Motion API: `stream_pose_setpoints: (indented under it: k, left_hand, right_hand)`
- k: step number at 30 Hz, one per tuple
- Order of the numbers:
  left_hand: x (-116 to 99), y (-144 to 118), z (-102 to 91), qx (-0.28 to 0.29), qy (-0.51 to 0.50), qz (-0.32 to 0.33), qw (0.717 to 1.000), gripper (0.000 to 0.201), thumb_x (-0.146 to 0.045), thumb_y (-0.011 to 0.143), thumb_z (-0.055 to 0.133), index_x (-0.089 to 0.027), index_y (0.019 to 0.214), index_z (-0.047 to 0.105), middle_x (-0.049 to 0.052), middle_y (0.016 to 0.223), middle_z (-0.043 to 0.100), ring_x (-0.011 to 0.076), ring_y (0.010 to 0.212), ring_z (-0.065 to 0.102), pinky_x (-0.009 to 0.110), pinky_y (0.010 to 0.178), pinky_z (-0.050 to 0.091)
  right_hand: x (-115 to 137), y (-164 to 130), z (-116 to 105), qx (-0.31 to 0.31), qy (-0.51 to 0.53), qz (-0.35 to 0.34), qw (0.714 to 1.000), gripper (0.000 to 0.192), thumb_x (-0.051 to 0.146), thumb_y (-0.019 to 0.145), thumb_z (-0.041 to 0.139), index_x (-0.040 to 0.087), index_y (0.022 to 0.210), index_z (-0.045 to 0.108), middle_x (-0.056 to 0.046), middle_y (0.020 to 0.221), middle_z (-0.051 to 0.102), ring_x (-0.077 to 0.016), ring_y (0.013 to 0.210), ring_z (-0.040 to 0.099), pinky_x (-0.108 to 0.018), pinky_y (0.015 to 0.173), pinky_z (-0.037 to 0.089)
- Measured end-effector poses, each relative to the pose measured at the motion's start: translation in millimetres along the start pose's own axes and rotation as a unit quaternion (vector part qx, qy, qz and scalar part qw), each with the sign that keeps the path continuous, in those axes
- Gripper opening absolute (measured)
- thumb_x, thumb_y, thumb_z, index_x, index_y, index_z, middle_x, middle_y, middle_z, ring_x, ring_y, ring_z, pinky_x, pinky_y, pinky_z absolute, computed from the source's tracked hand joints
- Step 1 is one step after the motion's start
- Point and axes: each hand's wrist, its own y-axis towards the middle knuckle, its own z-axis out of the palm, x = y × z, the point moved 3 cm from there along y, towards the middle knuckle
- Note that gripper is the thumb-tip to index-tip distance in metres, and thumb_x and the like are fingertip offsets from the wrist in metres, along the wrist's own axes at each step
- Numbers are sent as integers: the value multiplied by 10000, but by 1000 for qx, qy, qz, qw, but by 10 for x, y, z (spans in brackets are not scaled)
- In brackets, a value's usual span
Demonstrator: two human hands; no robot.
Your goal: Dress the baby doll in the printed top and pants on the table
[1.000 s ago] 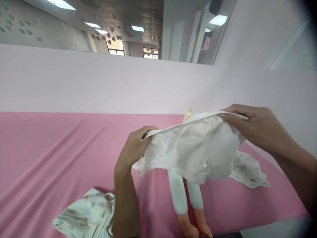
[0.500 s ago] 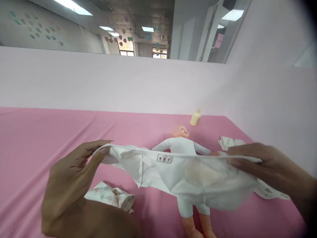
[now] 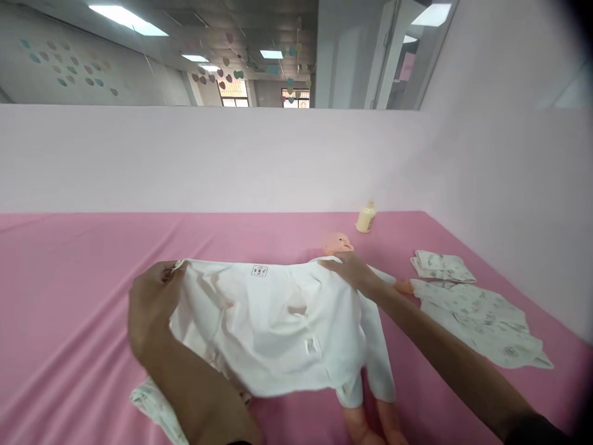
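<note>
A white baby garment [image 3: 273, 327] hangs stretched between my two hands, with a small printed label at its top edge and a sewn tag lower down. Its left top corner is pinched in my left hand [image 3: 155, 303]. My right hand [image 3: 347, 269] grips the other end of the top edge, just below the doll's head. Behind the garment a baby doll [image 3: 380, 346] in a white suit lies on its back, its torso largely hidden. The doll's head [image 3: 339, 243] and bare feet show beyond the cloth.
A pink sheet [image 3: 92, 272] covers the surface. Beyond the doll stands a pale yellow pump bottle [image 3: 365, 217]. To the right lie a folded patterned cloth [image 3: 442, 266] and a spread patterned garment [image 3: 482, 318]. Another patterned cloth [image 3: 157, 408] is partly under my left arm. White walls border the back and right.
My right hand has moved left and away from me, over the doll's upper body. The garment's top edge is shorter between my hands, and its inside hangs lower and more open to view.
</note>
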Motion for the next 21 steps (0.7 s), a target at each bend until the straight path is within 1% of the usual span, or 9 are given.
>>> stream_pose_setpoints:
  k: [2,3,5,8,11,13,15,18,21]
  left_hand:
    - [87,199,255,18,3,18,1000,432,-489,837,555,-178,1120,656,40,984,682,239,938,618,310,772,479]
    - [138,279,376,9,3,5,1000,426,-480,837,547,-175,1116,652,50,1011,674,260,988,606,346,826,477]
    - [213,401,640,35,-3,-5,999,400,-440,836,548,-189,1133,640,73,1074,661,295,1055,593,406,889,469]
    - [299,509,940,18,-8,-37,999,346,-320,823,531,-179,1125,626,121,1116,657,325,1110,584,459,946,453]
    - [283,529,1074,30,-22,-38,999,455,-241,780,546,-148,1226,557,149,1231,626,317,1195,555,450,1028,422]
    - [165,472,1031,17,-43,-25,999,491,-248,787,548,-143,1266,531,150,1285,599,302,1218,544,443,1055,409]
    - [-62,343,948,13,-98,-2,995,417,-318,823,543,-180,1214,577,113,1255,621,274,1159,580,433,1021,440]
    - [-570,10,968,144,-225,83,960,300,-385,852,523,-200,1049,653,57,1112,684,205,1007,642,346,931,491]
    - [-1004,-447,1240,338,-208,139,907,333,-464,871,506,-190,975,662,54,1047,692,195,937,644,305,847,487]
  right_hand:
    - [-178,339,111,-45,-41,-14,998,495,503,804,600,216,619,241,59,596,238,-92,554,242,-262,513,205]
    - [-243,489,150,-60,-70,-28,995,486,475,810,590,216,611,229,56,597,237,-94,561,244,-266,521,205]
    - [-342,732,191,-83,-92,-29,992,451,411,816,574,214,590,236,51,590,253,-99,568,258,-272,538,209]
    - [-415,911,171,-86,-107,-15,990,356,342,784,594,208,575,338,42,581,364,-107,584,344,-265,561,252]
    - [-494,820,43,-100,-120,-4,988,215,327,760,620,194,670,478,15,681,518,-129,681,457,-253,622,318]
    - [-594,615,-106,-127,-130,-3,983,222,359,804,577,195,693,477,8,707,527,-135,697,460,-259,636,326]
    - [-741,336,-289,-162,-136,2,977,301,414,858,513,198,659,449,13,659,489,-130,644,434,-270,610,321]
    - [-1034,-81,-552,-201,-72,76,974,351,495,873,510,189,706,541,-5,697,565,-154,665,522,-286,635,395]
    - [-1287,-315,-660,-184,78,158,967,355,528,839,590,180,823,654,-64,882,687,-205,840,647,-318,786,488]
